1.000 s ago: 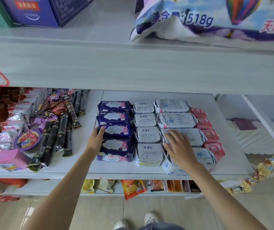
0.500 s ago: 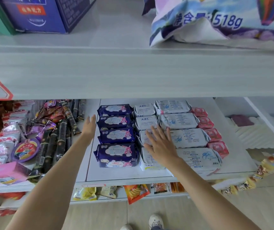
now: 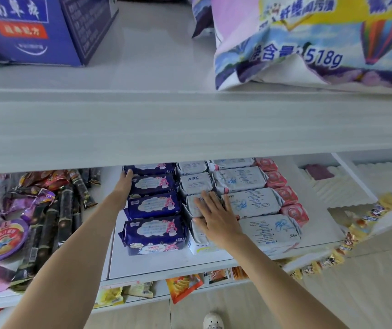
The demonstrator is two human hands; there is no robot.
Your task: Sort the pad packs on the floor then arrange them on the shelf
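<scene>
1. A single head-worn wide-angle camera looks forward and down from the person's standing height at a white shelf (image 3: 157,264).
2. It sits close: both forearms stretch from the bottom edge up into the middle tier, and a shoe (image 3: 212,320) shows on the floor directly below.
3. The upper shelf board (image 3: 190,124) crosses mid-frame, hiding the middle tier's rear.
4. No second view exists to overlap.
</scene>
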